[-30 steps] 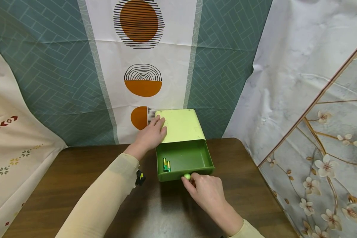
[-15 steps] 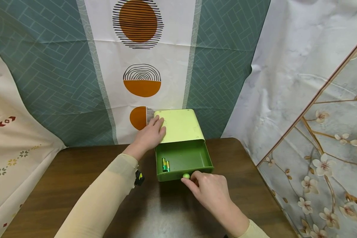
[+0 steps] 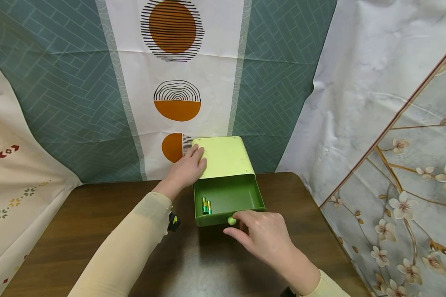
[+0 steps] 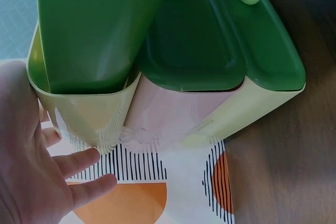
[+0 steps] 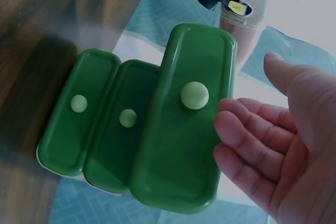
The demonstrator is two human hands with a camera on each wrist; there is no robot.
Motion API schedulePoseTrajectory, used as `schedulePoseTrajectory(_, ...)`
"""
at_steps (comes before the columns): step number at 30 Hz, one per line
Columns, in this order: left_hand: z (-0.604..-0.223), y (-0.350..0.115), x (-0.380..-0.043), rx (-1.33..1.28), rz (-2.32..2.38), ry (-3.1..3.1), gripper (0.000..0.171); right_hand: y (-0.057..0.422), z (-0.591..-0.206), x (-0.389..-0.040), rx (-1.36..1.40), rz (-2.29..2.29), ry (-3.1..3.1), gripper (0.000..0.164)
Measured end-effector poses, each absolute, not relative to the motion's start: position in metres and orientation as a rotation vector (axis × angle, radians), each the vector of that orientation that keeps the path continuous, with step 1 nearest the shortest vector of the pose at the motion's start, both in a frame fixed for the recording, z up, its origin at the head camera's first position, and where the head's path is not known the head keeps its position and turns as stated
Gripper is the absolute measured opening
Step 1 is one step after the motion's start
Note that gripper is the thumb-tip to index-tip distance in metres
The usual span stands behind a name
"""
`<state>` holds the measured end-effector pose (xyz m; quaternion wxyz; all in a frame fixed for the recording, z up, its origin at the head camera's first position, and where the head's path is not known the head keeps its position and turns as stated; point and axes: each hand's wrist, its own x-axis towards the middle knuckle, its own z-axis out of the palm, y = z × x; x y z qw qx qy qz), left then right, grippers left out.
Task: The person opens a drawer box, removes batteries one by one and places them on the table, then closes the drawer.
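A small drawer cabinet (image 3: 223,154) with a pale yellow-green top stands at the back of the table. Its top green drawer (image 3: 238,194) is pulled out, with two green-and-gold batteries (image 3: 206,206) at its left side. My left hand (image 3: 186,169) rests on the cabinet's top left edge, fingers spread. By the drawer's round light-green knob (image 3: 232,221) is my right hand (image 3: 267,235), its thumb apart from the knob. In the right wrist view the fingers lie beside the drawer front (image 5: 181,150), loosely bent and holding nothing.
Below the pulled-out one, two more drawers with a knob each, the middle drawer (image 5: 113,150) and the bottom drawer (image 5: 65,135), are pushed in. A patterned cloth (image 3: 174,70) hangs behind the brown wooden table (image 3: 111,210). A floral cloth (image 3: 405,206) hangs at the right.
My right hand has loosened from the knob, the thumb and fingers parting and the hand shifting slightly right. My left hand stays on the cabinet. The drawer remains pulled out.
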<state>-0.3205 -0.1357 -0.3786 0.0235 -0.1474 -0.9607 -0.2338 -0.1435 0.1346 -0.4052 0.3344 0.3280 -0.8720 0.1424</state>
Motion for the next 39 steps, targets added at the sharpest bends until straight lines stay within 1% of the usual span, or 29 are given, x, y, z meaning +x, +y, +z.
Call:
schedulePoseTrajectory(11,-0.381,-0.136,-0.322,-0.441,-0.722,-2.98,0.068,0.133,-0.389,-0.158,1.0,0.425,-2.138,0.043)
schedulePoseTrajectory(17,-0.382,-0.137,-0.323,-0.428,-0.714,-2.985,0.067,0.132,-0.385,-0.172,1.054,0.405,-2.146,0.053)
schedulePoseTrajectory(23,-0.379,-0.136,-0.322,-0.428,-0.727,-3.002,0.067,0.132,-0.383,-0.185,1.042,0.369,-2.191,0.061)
schedulePoseTrajectory(39,-0.38,-0.135,-0.324,-0.428,-0.736,-3.007,0.068,0.123,-0.371,-0.207,1.037,0.314,-2.348,0.062)
